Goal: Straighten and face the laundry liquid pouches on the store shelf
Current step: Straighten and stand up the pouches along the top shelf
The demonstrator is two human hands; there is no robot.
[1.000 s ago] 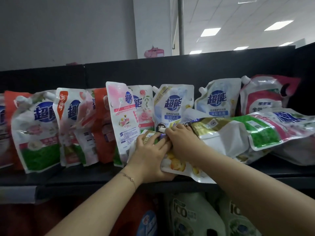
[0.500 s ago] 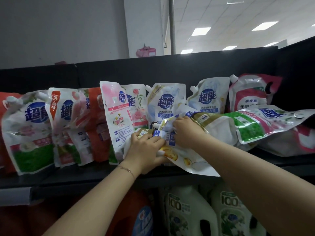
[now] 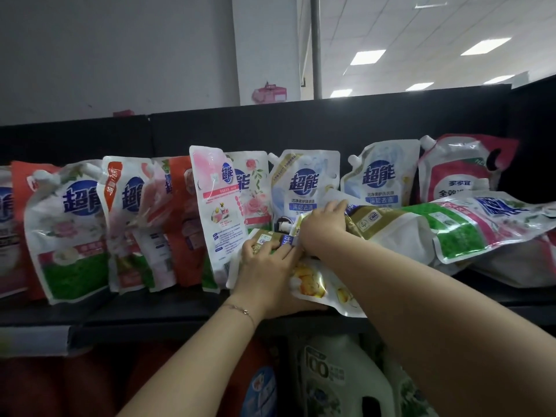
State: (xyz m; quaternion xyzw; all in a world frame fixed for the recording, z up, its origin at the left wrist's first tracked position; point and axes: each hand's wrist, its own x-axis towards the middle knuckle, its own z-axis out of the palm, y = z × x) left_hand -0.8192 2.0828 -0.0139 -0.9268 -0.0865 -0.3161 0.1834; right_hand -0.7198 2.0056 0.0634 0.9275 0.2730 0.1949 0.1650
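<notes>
A gold-and-yellow laundry pouch (image 3: pixel 319 284) lies flat at the front of the black shelf (image 3: pixel 144 317), partly over its edge. My left hand (image 3: pixel 264 266) grips its left top corner, and my right hand (image 3: pixel 323 225) holds its top edge by the spout. A green-and-pink pouch (image 3: pixel 451 233) lies on its side to the right, resting across other fallen pouches. Behind stand upright pouches: white-blue ones (image 3: pixel 304 188), a pink rose one turned sideways (image 3: pixel 219 212), and a green-bottomed one (image 3: pixel 69 227) at the left.
A red-and-white pouch (image 3: pixel 460 173) leans at the back right. Red-orange pouches (image 3: pixel 183 224) crowd between the left ones. Below the shelf stand white detergent jugs (image 3: pixel 337 383). A black back panel (image 3: pixel 270 124) rises behind the row.
My right hand has shifted up and right along the gold pouch's top edge, and the left hand has stayed on its corner. The camera view has drifted slightly.
</notes>
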